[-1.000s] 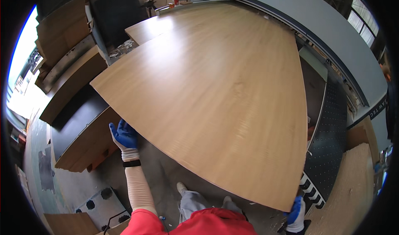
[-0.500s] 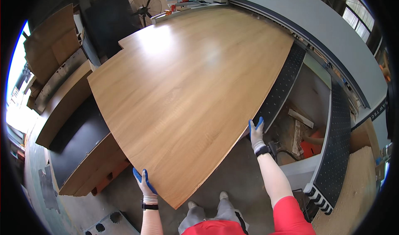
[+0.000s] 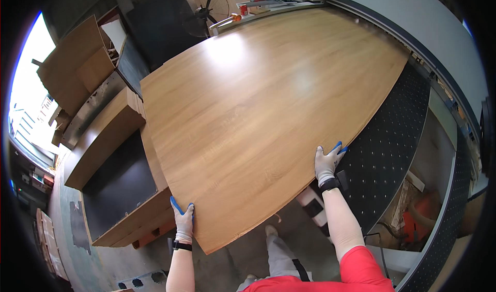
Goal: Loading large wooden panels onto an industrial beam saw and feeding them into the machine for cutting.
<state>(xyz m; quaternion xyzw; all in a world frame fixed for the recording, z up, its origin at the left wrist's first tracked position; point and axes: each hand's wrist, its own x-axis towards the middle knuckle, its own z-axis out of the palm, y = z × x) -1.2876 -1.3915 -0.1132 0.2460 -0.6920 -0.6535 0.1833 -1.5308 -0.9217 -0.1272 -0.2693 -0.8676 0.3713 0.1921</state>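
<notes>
In the head view, a large wood-grain panel (image 3: 274, 96) is seen lying over a black perforated counter (image 3: 385, 147), its far end near the long pale machine beam (image 3: 439, 39) and its near corner jutting out above the floor (image 3: 248, 235). The panel is probably best handled with both edges pressed evenly and the sheet kept flat, so that the overhanging corner is not left to sag and the rim is not scraped against the stacked boards (image 3: 106, 139) on the left.

The left hand (image 3: 183, 221) is set at the left edge, just short of the near corner, its grip spread, thumb apart from fingers. The right hand (image 3: 328, 165) is laid on the right edge, its grip likewise spread wide. Whether any fingertips are hooked underneath cannot be told.
</notes>
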